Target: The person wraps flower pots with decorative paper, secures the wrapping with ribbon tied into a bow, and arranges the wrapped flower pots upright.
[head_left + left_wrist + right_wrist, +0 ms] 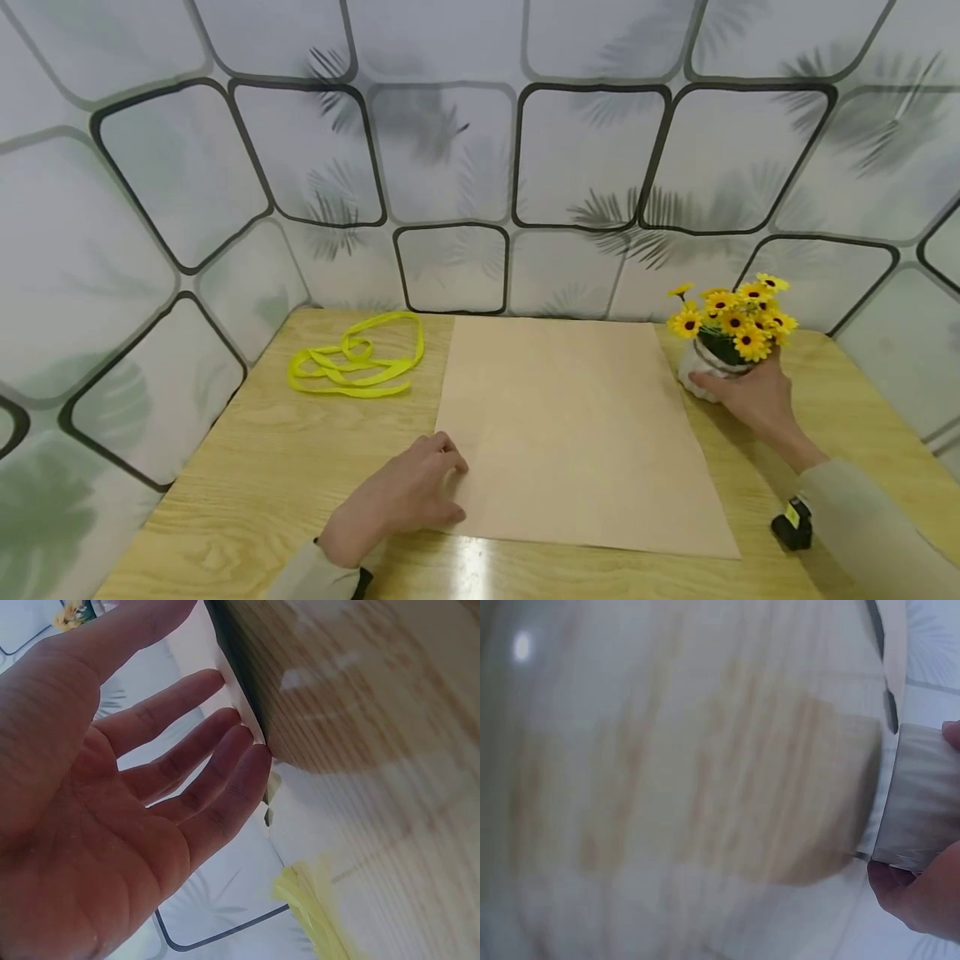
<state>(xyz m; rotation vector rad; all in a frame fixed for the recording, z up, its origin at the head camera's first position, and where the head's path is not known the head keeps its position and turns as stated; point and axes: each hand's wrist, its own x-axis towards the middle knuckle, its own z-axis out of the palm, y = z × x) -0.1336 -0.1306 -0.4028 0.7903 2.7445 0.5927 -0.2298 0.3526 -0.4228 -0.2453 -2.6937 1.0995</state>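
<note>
My right hand grips a small pot of yellow artificial-looking flowers, its thumb on the near side of the whitish pot. In the right wrist view, the fingers lie round the grey-white pot, close over the wooden table. A large sheet of tan paper lies flat just left of the pot. My left hand rests at the sheet's lower left edge, fingers slightly bent. Seen from the left wrist, its fingertips touch the paper's edge, and the palm holds nothing.
A loosely coiled yellow ribbon lies on the wooden table at the back left. A patterned white curtain closes off the back and sides. Beside the right sleeve is a small black device.
</note>
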